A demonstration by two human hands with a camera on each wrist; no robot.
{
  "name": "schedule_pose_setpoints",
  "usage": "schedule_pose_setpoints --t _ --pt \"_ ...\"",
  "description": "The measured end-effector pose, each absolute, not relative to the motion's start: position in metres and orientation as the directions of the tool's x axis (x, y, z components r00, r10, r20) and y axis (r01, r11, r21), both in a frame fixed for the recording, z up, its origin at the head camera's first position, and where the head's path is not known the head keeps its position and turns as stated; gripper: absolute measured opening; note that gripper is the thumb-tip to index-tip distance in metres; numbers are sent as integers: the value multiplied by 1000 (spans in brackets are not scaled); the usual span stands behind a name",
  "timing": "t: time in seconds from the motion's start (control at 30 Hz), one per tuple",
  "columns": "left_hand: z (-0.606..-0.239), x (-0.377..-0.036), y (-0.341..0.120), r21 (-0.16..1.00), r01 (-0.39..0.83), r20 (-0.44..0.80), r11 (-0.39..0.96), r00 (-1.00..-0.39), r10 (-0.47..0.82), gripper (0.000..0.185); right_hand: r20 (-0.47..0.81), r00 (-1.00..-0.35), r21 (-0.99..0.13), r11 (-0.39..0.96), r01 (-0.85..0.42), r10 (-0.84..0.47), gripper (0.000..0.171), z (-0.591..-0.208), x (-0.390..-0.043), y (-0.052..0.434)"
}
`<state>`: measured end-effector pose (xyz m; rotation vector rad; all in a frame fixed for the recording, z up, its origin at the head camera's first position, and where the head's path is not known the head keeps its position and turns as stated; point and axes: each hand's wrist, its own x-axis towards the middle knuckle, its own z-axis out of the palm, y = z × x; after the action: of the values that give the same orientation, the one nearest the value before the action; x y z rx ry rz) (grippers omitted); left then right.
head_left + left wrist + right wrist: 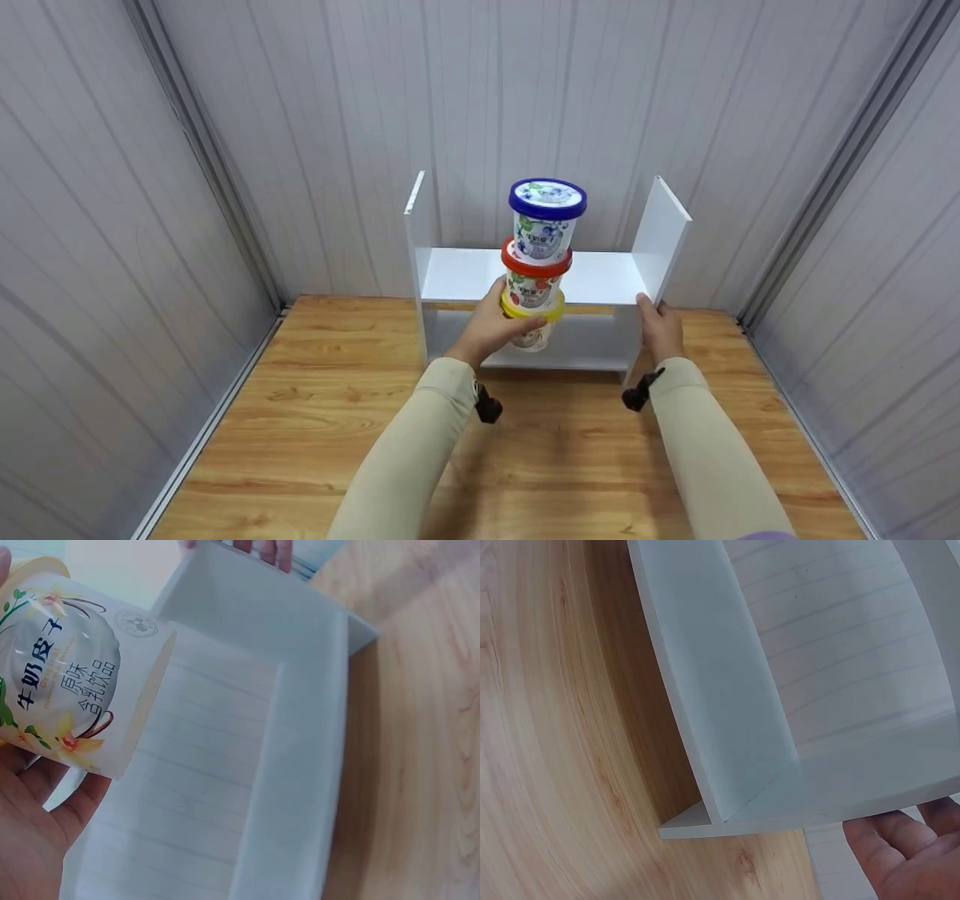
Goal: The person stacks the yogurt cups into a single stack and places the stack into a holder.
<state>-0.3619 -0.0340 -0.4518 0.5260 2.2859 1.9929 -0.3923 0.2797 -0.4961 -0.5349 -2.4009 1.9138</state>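
Observation:
My left hand [487, 328] grips the yellow-lidded cup [532, 339] at the bottom of a stack of three. On it stand a red-lidded cup [534, 291] and a blue-lidded cup [543, 237], the stack leaning slightly right. In the left wrist view, the bottom cup [71, 679] shows a vanilla flower print. The stack is held in front of a white two-tier shelf [459, 271], overlapping both boards in the head view. My right hand [663, 331] holds the shelf's right side panel [661, 236] near the upper board, thumb at its front edge and fingers on its outer side.
The shelf stands on a wood-grain surface [322, 427], close to the pale ribbed back wall [315, 135]. Similar walls with metal edging rise at left and right. A black wrist device [487, 405] sits at the left cuff, another [637, 394] at the right.

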Motion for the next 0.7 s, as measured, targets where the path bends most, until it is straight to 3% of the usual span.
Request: schedule_pose_setpoints --t 0.37,0.7 --pt "-422 -373 -36 961 251 212 117 -938 273 85 -198 -946 -958 151 242 258 90 -497 -387 280" --pt "-420 -386 -40 961 247 214 122 -949 231 87 -227 -937 -950 152 274 266 91 -496 -385 281"
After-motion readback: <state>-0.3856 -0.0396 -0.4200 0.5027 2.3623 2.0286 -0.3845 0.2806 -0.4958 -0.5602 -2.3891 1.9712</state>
